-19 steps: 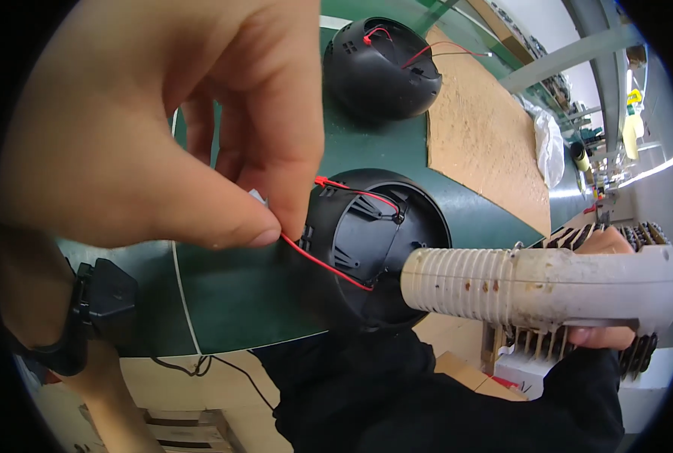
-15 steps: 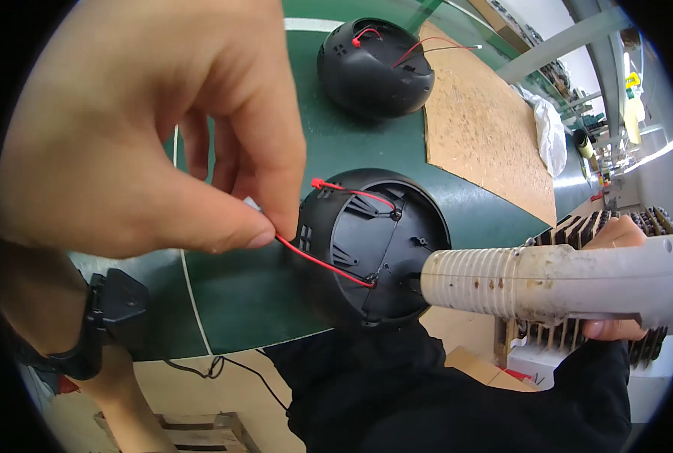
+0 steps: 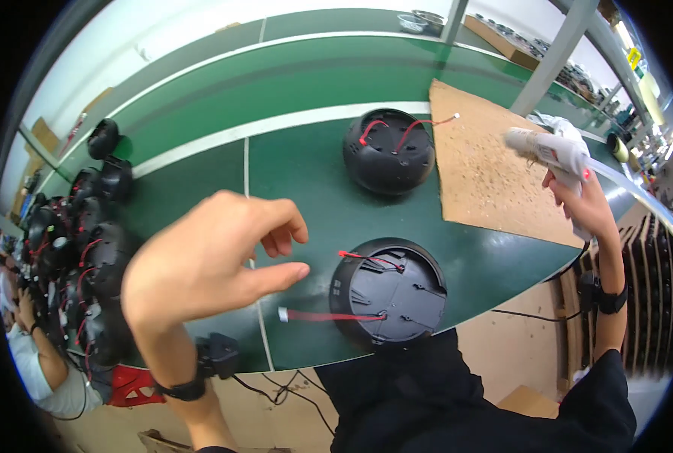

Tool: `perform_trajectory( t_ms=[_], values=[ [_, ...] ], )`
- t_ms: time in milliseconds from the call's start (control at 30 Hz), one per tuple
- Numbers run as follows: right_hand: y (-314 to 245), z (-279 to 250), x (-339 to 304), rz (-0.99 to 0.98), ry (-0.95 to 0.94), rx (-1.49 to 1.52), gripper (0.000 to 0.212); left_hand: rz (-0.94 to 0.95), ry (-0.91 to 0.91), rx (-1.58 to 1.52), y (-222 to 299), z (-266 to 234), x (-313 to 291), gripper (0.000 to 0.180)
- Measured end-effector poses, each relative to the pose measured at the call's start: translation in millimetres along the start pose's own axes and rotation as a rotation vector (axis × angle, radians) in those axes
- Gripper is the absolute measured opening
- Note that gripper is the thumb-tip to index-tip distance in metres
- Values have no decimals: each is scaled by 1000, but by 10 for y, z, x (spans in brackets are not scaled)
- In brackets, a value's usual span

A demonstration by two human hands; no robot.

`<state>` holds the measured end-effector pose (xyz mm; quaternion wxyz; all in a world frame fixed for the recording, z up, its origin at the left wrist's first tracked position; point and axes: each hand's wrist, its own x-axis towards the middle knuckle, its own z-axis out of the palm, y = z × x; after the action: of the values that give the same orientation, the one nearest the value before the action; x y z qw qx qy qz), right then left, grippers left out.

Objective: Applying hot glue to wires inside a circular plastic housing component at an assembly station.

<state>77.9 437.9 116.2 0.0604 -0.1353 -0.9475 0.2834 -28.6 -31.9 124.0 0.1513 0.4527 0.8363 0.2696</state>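
Note:
My left hand (image 3: 212,260) hovers left of a round black plastic housing (image 3: 401,298), its thumb and fingers apart with nothing between them. The housing lies open side up near the table's front edge. From it a red wire (image 3: 329,315) with a white connector sticks out to the left, slightly blurred, free of my fingers. A shorter lead (image 3: 367,258) with a red connector rests over the rim. My right hand (image 3: 589,204) grips a white glue gun (image 3: 551,149) by its handle, over the cardboard. A clear glue stick (image 3: 631,185) protrudes from its rear.
A second black housing (image 3: 389,166) with red wires stands farther back, beside a glue-spotted cardboard sheet (image 3: 487,181). Several more housings (image 3: 99,264) crowd the table's left end, near another person's arm (image 3: 46,362). A metal post (image 3: 555,60) rises at the back right.
My left hand has let go of the red wire and moved away from the housing. My right hand has carried the glue gun from the housing back over the cardboard. The view is now wider.

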Motion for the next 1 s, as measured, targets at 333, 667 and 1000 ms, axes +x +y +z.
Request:
perform_trajectory(
  t_ms=[333,667,1000],
  values=[
    [1220,554,838,-275,134,-425,40,-74,433,-560,29,1863,-554,145],
    [71,470,498,-436,-92,-274,82,-86,801,-770,199,2090,-161,147],
    [-978,1175,1307,-693,-459,-116,128,-381,1492,-295,-436,1850,-1291,137]
  ],
)
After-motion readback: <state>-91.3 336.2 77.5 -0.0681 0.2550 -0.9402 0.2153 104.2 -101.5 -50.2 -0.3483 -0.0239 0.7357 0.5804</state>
